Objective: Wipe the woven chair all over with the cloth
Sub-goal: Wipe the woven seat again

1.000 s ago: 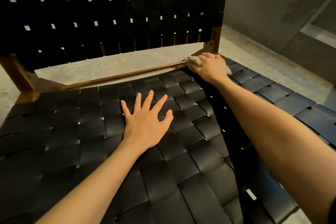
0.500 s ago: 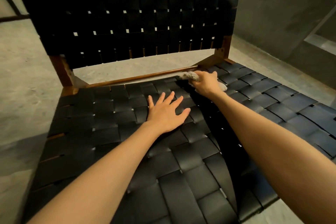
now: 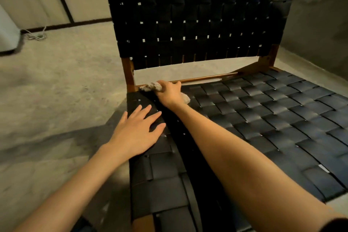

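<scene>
Being seemingly soft and light, the cloth is held crumpled in the closed right grip at the rear left seat corner of the woven chair, whose taut straps are pressed by the flat, open left grip.

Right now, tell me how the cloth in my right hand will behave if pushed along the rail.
The cloth looks floppy: it bunches in crumpled folds under the right hand, so it likely wads up rather than sliding flat. It seems light, balled in one grip. On the glossy wooden rail it may glide easily.
</scene>
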A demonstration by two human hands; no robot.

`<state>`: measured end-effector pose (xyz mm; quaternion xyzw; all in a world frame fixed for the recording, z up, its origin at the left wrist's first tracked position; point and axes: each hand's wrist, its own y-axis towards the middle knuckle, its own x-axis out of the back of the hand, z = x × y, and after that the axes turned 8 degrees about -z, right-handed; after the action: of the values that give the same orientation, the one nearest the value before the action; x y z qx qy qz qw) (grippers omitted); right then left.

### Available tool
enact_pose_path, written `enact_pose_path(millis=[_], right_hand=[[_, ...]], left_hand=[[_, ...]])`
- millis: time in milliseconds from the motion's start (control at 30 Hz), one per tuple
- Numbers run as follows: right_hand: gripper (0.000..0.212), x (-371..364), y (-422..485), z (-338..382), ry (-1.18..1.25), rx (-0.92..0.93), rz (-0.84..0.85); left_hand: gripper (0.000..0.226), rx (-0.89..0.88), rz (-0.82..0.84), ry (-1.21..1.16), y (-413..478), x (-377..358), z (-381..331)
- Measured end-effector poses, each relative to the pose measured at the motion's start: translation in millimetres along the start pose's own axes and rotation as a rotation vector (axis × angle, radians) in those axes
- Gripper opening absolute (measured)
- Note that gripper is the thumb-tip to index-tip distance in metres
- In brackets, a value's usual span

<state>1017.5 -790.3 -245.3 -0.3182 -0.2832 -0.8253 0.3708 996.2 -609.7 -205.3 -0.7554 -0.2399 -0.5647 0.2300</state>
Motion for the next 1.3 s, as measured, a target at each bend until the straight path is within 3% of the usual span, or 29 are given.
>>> enact_pose_path(millis=[133,233,400,500,667,867,1000,1167,1300], right_hand=[[0.025,-12,0,25,0.052,0.113,0.115],[0.030,-3,-7,12,-0.073,0.168,0.102],[0.049,65,-24,-62,-0.485,0.016,0.002],[0.052,114,-40,-104,-0.581,-0.138,-0.078],[0.052,97,-50,-66,-0.422,-0.249,-0.001],[0.033,14,-66,45,-0.031,0.106,0.079],[0.031,38,-73,25,-0.094,0.202,0.137],[0.056,121,-92,-71,-0.510,-0.011,0.014],[0.053,155,-95,-103,-0.584,-0.176,-0.025]], left_hand=[[0.056,0.099,-0.071,-0.152,-16,-3,4],[0.055,0.116,-0.114,-0.156,-17,-4,1],[0.053,0.137,-0.163,-0.138,-17,-3,-1],[0.052,0.154,-0.183,-0.159,-17,-3,-4],[0.054,0.167,-0.184,-0.175,-26,-2,-8],[0.066,0.186,-0.141,-0.223,-53,-4,-7],[0.065,0.196,-0.151,-0.203,-61,-2,-9],[0.062,0.208,-0.174,-0.159,-59,-1,-23],[0.059,0.237,-0.198,-0.157,-54,-2,-37]])
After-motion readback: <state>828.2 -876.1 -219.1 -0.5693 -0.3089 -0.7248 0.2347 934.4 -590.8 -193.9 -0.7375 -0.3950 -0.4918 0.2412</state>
